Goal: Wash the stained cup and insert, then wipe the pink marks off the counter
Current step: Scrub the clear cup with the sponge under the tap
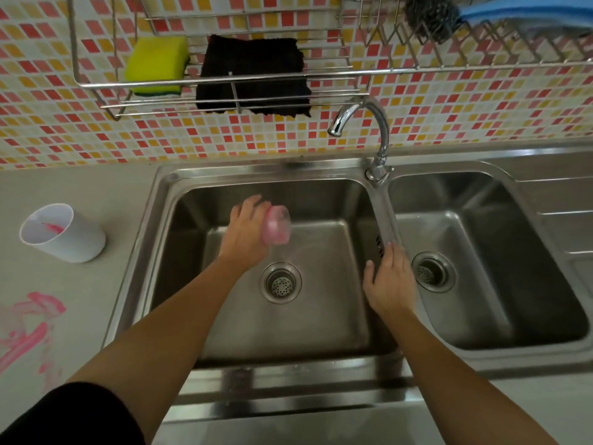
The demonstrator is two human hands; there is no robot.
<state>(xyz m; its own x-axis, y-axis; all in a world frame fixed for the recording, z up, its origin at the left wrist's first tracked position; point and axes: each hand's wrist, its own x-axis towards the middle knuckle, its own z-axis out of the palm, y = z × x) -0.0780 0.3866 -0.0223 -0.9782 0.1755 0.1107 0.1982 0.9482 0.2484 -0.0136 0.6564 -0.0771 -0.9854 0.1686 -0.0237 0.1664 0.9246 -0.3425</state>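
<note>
Left hand [245,234]: gripped the pink-stained insert [276,226], tipped over the left sink basin [321,316], above the drain.
Right hand [390,279]: fingers loosely spread, holding nothing, resting on the divider between basins.
Cup [62,232]: upright on the counter [96,284] left of the sink, pink smear inside, unwashed.
Pink marks [32,322]: smeared on the counter's near left.
Faucet [362,123]: no stream visible.
Risk: a wet insert could slip into the basin; drips could spread pink residue.

Left hand [245,234] gripping (tilted); right hand [390,281] flat.
</note>
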